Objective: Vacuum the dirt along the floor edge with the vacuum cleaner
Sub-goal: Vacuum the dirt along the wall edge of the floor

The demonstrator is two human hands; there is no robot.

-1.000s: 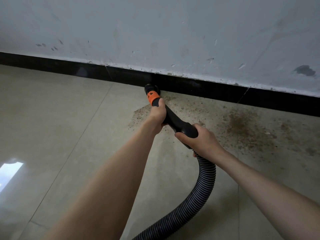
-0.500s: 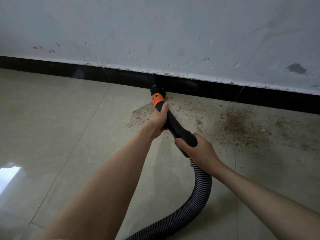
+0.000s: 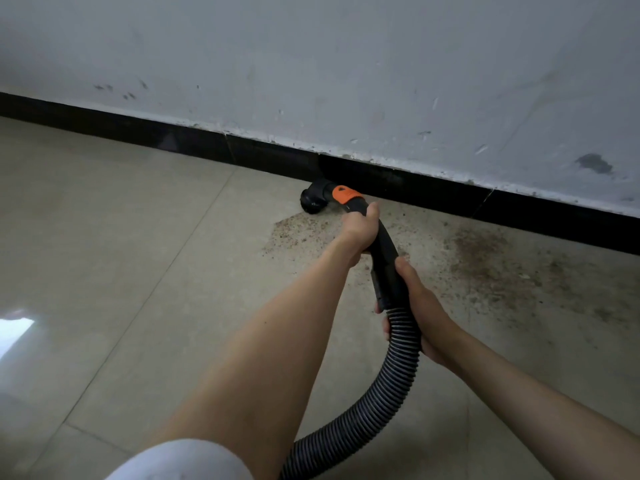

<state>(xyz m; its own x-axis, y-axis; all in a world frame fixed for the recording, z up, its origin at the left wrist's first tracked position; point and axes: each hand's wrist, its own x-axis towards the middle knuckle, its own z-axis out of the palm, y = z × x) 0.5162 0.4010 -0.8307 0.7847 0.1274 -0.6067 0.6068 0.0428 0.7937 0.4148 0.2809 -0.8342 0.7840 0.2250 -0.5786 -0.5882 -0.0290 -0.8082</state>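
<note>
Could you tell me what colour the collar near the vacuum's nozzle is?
Orange collar, seen in the head view.

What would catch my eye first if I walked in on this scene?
Probably the black vacuum nozzle with its bright orange collar, pressed against the black skirting board mid-frame. The left hand grips the wand just behind the collar, and the right hand holds where the ribbed hose begins. Brown dirt is scattered over the floor tiles to the right.
</note>
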